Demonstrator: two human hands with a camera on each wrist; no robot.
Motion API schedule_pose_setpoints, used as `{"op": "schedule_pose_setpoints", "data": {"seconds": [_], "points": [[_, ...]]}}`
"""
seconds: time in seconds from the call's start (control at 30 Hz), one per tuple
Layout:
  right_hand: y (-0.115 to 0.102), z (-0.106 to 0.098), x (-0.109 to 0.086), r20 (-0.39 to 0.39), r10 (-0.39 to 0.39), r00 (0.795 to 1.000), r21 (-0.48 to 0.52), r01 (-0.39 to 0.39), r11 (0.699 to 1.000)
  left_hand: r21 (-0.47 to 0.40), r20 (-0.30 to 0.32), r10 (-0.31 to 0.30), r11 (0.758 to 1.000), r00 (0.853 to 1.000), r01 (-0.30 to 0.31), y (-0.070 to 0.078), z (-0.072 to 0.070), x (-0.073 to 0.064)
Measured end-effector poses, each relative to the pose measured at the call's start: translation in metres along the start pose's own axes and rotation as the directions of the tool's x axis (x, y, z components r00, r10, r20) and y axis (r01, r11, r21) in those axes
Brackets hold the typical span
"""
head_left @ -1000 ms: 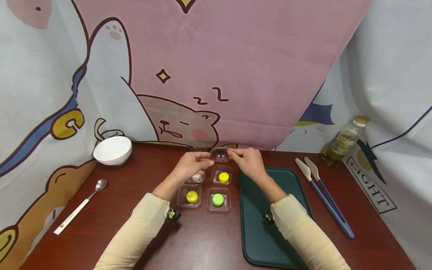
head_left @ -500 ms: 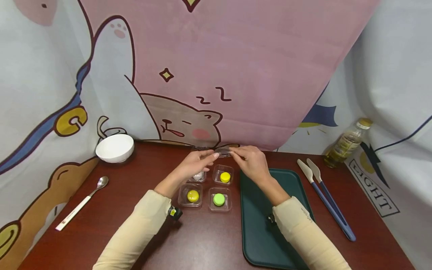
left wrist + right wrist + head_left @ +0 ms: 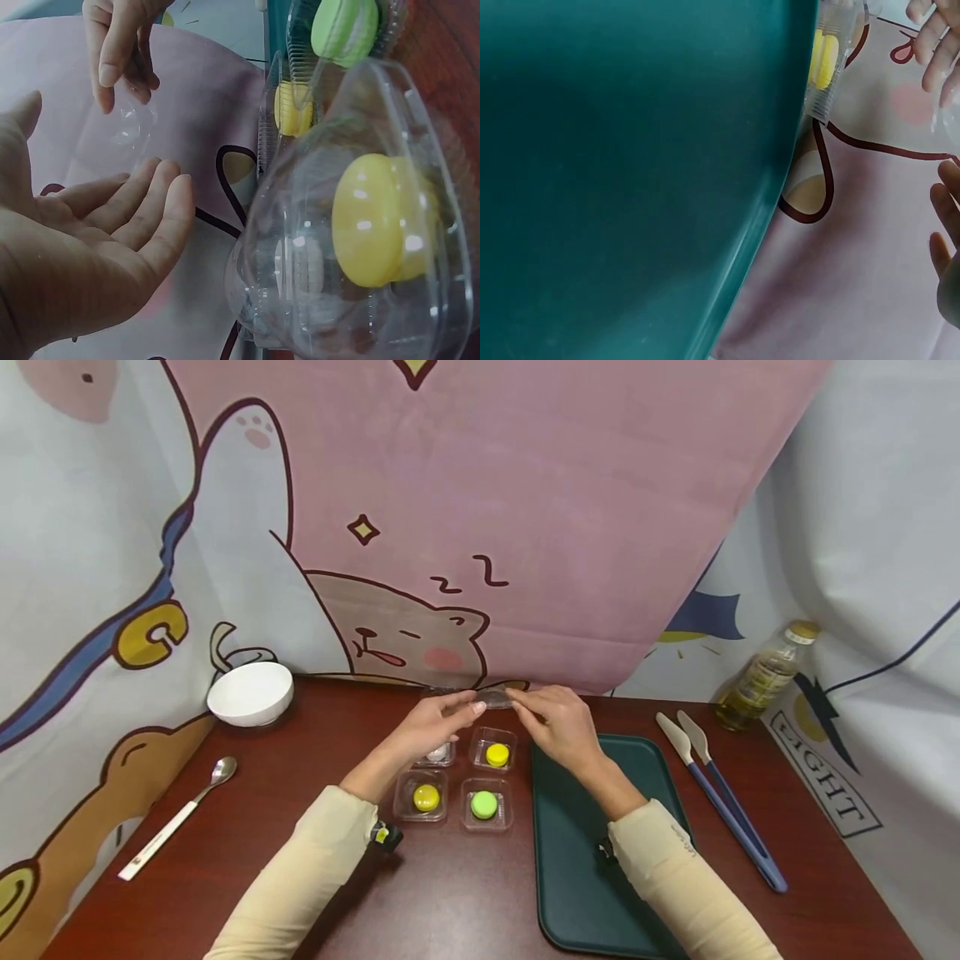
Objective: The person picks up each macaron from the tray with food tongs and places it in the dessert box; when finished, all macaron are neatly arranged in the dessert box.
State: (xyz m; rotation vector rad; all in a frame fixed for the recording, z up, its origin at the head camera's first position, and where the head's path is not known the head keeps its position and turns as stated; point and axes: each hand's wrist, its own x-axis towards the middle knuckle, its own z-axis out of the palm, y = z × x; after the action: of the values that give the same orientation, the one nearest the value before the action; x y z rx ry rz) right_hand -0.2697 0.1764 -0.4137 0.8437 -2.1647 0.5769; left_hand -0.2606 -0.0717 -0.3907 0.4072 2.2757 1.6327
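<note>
Both hands meet at the back of the table around a small clear plastic box (image 3: 494, 697). My left hand (image 3: 429, 727) has its fingers mostly straight, the tips right at the box's left edge. My right hand (image 3: 555, 720) pinches the opposite edge between thumb and fingers. In the left wrist view the left palm (image 3: 90, 259) is turned up, and shiny clear plastic (image 3: 131, 127) shows between the hands. Just in front are clear boxes with a yellow macaron (image 3: 497, 754), a green macaron (image 3: 483, 804) and another yellow macaron (image 3: 427, 797). A white one (image 3: 437, 753) is partly hidden by the left hand.
A dark green tray (image 3: 577, 893) lies under the right forearm. Beyond it are blue-handled tongs (image 3: 731, 810) and an oil bottle (image 3: 757, 685). At the left are a white bowl (image 3: 251, 695) and a spoon (image 3: 180, 818). A printed cloth (image 3: 525, 527) hangs behind the table.
The plastic box was raised and dome-like between the hands a second ago; now it looks flatter. The left hand has shifted slightly right, the right hand hardly at all.
</note>
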Motion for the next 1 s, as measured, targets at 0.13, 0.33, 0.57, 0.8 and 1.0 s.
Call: {"op": "schedule_pose_setpoints", "data": {"seconds": [0.13,0.33,0.57,0.8,1.0], "points": [[-0.002,0.000,0.001,-0.060,-0.029,0.998,-0.033,0.027,0.999,0.018,-0.017,0.015,1.000,1.000,-0.014,0.002,0.000,-0.002],[0.000,-0.004,0.000,0.015,0.008,1.000,0.018,-0.008,1.000,0.097,-0.054,0.029,0.995,0.998,-0.024,0.002,-0.001,-0.003],[0.007,-0.019,-0.002,0.320,0.149,0.936,0.209,-0.223,0.952,0.275,-0.045,0.121,0.956,0.992,-0.104,-0.001,-0.007,-0.002],[0.008,-0.026,-0.001,0.476,0.188,0.859,0.214,-0.321,0.922,0.336,0.023,0.210,0.919,0.977,-0.205,-0.003,-0.010,0.001],[0.005,-0.027,-0.003,0.527,0.207,0.825,0.201,-0.357,0.912,0.361,0.058,0.246,0.898,0.967,-0.250,-0.006,-0.009,0.002]]}}
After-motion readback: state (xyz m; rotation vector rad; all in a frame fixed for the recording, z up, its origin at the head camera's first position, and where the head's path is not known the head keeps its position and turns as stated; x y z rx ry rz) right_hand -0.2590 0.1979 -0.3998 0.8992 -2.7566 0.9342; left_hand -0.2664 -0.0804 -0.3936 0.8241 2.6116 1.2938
